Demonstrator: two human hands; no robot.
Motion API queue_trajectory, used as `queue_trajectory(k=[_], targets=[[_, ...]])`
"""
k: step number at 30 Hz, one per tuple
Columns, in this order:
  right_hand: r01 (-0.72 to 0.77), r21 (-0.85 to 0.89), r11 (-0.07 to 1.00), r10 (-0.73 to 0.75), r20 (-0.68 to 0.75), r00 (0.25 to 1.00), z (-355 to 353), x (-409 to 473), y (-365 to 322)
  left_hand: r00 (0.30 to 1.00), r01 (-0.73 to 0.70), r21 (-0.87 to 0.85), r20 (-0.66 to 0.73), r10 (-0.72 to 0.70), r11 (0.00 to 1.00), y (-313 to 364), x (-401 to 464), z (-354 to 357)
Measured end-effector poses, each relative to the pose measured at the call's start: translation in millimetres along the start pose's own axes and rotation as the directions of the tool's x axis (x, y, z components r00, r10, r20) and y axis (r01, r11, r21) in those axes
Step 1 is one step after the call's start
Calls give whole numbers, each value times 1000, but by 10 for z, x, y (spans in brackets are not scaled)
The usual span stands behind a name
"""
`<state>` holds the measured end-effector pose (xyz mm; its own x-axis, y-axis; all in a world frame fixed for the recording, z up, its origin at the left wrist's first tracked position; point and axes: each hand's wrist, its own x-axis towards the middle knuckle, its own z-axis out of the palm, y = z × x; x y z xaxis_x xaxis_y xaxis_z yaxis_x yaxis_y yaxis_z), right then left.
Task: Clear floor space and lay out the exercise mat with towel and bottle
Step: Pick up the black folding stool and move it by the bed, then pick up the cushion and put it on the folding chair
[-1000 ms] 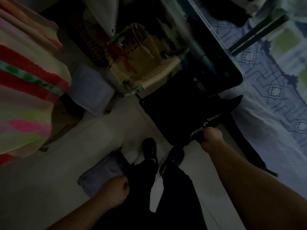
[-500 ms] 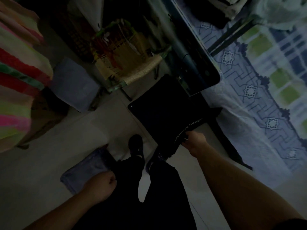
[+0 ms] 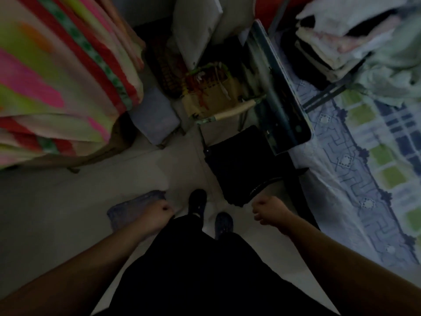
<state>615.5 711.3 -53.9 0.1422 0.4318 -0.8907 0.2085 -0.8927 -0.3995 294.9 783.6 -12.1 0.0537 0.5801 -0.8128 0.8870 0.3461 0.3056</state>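
Dim, underexposed view with motion blur and wide-angle bending at edges; light perhaps from upper right.

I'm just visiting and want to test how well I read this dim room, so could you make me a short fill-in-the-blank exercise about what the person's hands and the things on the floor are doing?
1. The right hand is curled in a loose fist just off the near corner of the flat ____ mat.
2. The left hand partly covers a grey-blue folded ____ lying on the floor.
3. The person's two dark shoes stand on the pale ____ between both hands.

Missing words: black; towel; floor
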Motion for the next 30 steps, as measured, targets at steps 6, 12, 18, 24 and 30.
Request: queue_trajectory(k=[6,12,18,24,30], targets=[[48,-373,926,-31,50,998,-16,-208,128,993,95,-128,-64,-104,987,-605,-830,469],[65,-672,738,-35,58,998,125,-375,-108,965,192,-444,-77,-251,875,-1385,-1486,885],[151,-747,648,-95,118,988,769,-640,-290,924,280,-592,-49,-380,756,-2294,-1823,1198],[188,-773,606,-162,112,980,2109,-888,-167,940,191,-621,-107,-324,760,-3361,-2160,1338],[183,-701,689,-125,134,983,3569,-1392,230,922,338,-577,46,-384,743,-4944,-2721,1453]])
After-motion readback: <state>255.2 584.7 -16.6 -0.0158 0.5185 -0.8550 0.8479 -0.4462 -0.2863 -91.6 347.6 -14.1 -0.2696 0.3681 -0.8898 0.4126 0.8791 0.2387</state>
